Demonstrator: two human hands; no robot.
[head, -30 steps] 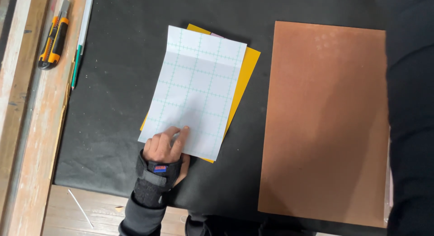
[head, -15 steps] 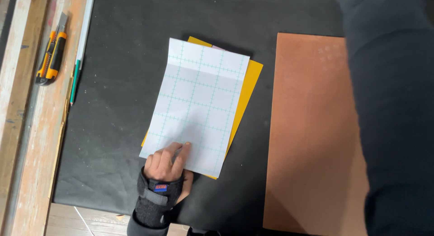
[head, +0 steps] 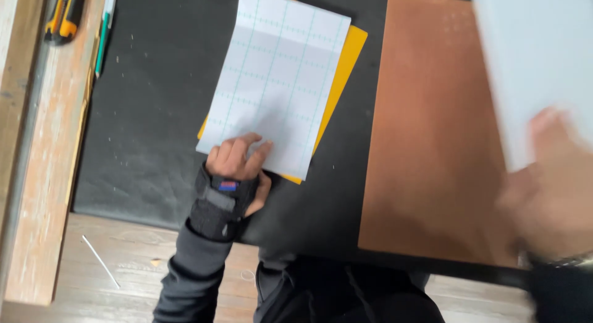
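Left hand (head: 238, 162) (wrist brace on) is pressing fingers flat on the near corner of the gridded white sheet (head: 278, 82), which is lying on a yellow sheet (head: 346, 57) on the black mat (head: 148, 113) covering the counter. Right hand (head: 550, 187) is gripping a pale sheet (head: 537, 57), lifted and blurred, over the brown board (head: 426, 131). Utility knife (head: 62, 17) is sitting at far left.
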